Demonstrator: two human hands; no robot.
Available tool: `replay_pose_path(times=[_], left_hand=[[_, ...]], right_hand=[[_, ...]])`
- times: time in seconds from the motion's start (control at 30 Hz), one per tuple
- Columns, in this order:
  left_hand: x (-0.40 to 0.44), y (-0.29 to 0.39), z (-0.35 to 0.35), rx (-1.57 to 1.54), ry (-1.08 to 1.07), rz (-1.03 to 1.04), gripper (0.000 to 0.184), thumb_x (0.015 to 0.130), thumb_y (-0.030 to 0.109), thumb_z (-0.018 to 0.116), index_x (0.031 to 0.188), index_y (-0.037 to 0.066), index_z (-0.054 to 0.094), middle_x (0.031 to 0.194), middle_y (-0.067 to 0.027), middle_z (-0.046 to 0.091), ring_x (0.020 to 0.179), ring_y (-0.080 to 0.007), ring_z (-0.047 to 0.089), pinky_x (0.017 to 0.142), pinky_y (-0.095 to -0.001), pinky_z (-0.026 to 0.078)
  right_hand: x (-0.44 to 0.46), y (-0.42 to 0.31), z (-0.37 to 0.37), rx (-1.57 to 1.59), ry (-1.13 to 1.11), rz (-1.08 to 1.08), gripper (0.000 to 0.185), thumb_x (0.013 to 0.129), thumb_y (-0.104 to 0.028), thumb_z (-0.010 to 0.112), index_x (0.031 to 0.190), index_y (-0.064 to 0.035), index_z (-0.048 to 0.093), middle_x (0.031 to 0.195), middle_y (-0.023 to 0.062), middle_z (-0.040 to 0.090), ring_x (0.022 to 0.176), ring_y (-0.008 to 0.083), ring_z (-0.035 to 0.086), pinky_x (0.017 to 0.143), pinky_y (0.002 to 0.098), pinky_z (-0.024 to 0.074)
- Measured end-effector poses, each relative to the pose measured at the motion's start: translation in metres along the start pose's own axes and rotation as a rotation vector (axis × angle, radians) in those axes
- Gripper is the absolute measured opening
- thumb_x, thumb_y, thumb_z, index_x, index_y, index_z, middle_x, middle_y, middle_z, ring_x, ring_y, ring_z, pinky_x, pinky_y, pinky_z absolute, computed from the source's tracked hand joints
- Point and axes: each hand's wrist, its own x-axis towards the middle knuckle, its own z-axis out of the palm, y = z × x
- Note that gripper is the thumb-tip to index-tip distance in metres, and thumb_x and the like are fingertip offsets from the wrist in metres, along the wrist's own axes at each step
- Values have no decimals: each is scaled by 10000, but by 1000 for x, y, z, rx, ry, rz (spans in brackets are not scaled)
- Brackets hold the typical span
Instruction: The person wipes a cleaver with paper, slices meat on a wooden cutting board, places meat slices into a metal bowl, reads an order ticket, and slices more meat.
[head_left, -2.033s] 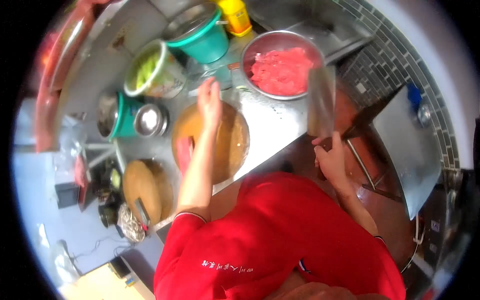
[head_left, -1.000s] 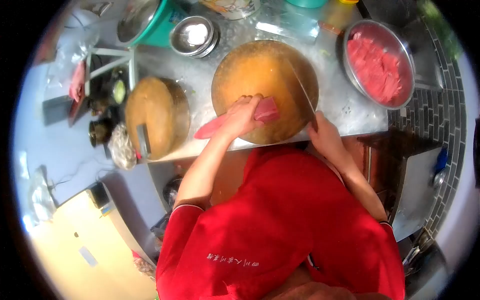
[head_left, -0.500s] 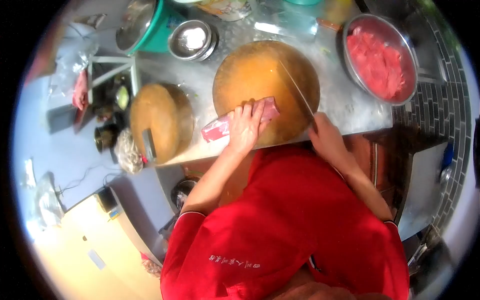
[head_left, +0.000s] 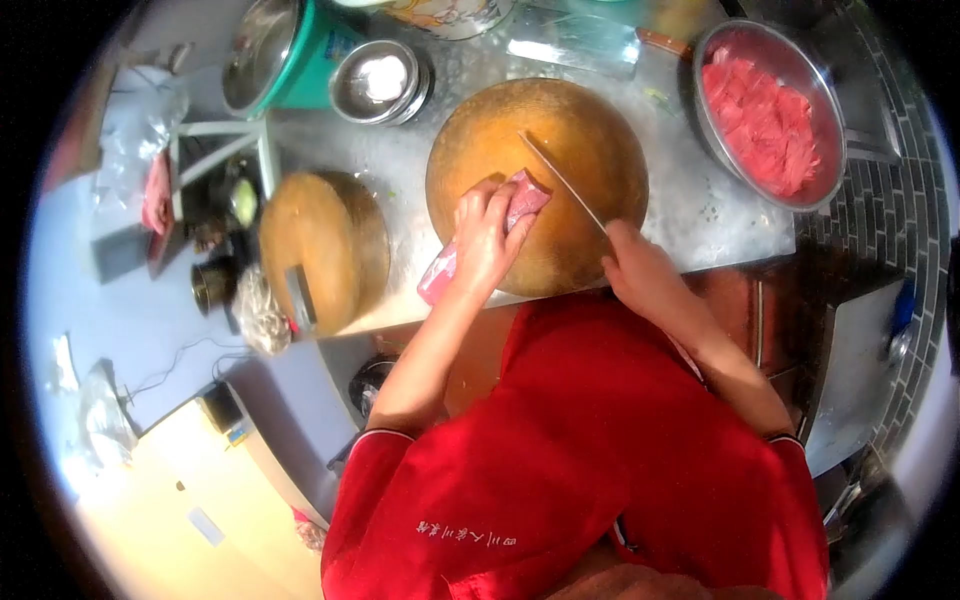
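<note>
A long piece of raw meat lies slantwise over the left part of a round wooden chopping board, its lower end past the board's edge. My left hand is closed over the meat, fingers wrapped across its top. My right hand grips a knife at the board's right edge. The blade points up and left over the board, its tip beyond the meat's cut end, apart from it. The knife's handle is hidden inside my fist.
A metal bowl of sliced meat stands at right, beside a cleaver lying flat. Stacked steel bowls and a green bucket are at back left. A second round board stands at the table's left edge.
The meat has turned steeper on the board, my left hand with it. My right hand has shifted slightly left and up, bringing the knife nearer the meat.
</note>
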Motion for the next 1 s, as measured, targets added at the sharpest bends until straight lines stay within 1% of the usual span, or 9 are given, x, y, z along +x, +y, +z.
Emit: replay_pose_path(times=[0.1, 0.2, 0.43, 0.47, 0.57, 0.67, 0.73, 0.83, 1.0], left_hand=[[12, -12, 9, -191, -81, 87, 308, 855, 167, 801, 1126, 52, 710, 1192, -134, 646, 1126, -358, 590, 959, -450, 473], [13, -16, 22, -120, -75, 101, 195, 853, 141, 775, 1033, 75, 740, 1147, -105, 652, 1077, -338, 595, 950, -439, 474], [20, -10, 18, -122, -154, 32, 360, 769, 79, 786, 1128, 82, 751, 1177, -118, 663, 1085, -358, 603, 937, -453, 481], [20, -12, 20, -129, -151, 47, 378, 760, 89, 790, 1136, 82, 750, 1192, -109, 652, 1085, -349, 593, 937, -448, 472], [20, -21, 27, -120, -159, 78, 383, 737, 101, 794, 1119, 98, 757, 1215, -95, 638, 1071, -334, 582, 933, -438, 465], [20, -18, 23, -88, -174, 73, 374, 733, 111, 799, 1105, 108, 761, 1188, -84, 646, 1051, -323, 583, 922, -428, 466], [17, -22, 28, -69, -179, 67, 367, 729, 120, 803, 1093, 113, 764, 1161, -76, 651, 1030, -317, 585, 911, -423, 467], [19, -20, 30, -98, -145, 56, 374, 738, 72, 764, 1111, 94, 764, 1153, -119, 691, 1053, -356, 610, 949, -442, 479], [17, -23, 31, -75, -156, 53, 387, 724, 83, 784, 1110, 83, 762, 1134, -124, 691, 1035, -358, 616, 922, -442, 494]], right_hand=[[9, 3, 1, -43, -28, 14, 214, 941, -55, 556, 1120, 15, 461, 1050, 291, 623, 855, 525, 649, 745, 582, 530], [13, -2, 0, -65, -56, 36, 198, 939, -40, 543, 1114, 20, 471, 1036, 274, 634, 803, 511, 662, 713, 573, 542], [-7, -71, -40, -231, -139, -28, 265, 891, -11, 565, 1141, 40, 493, 1013, 239, 625, 732, 418, 704, 597, 485, 584], [-13, -65, -31, -269, -110, -52, 320, 883, -17, 584, 1180, 56, 490, 1019, 230, 617, 704, 382, 711, 554, 422, 586], [-26, -56, -24, -268, -179, 20, 351, 876, -15, 596, 1203, 56, 488, 1026, 220, 619, 695, 344, 718, 533, 386, 581], [-31, -51, -19, -223, -121, 18, 355, 874, -22, 601, 1203, 51, 488, 1039, 218, 626, 700, 315, 725, 538, 360, 585], [-23, -47, -16, -221, -156, 41, 350, 874, -25, 598, 1198, 49, 488, 1049, 224, 628, 701, 326, 723, 548, 378, 589], [-23, -44, -16, -156, -170, 70, 324, 885, -25, 573, 1188, 49, 483, 1054, 236, 627, 708, 355, 717, 565, 419, 593], [-27, -49, -23, -50, -215, 136, 289, 915, -26, 518, 1189, 49, 464, 1064, 260, 618, 753, 426, 706, 597, 493, 585]])
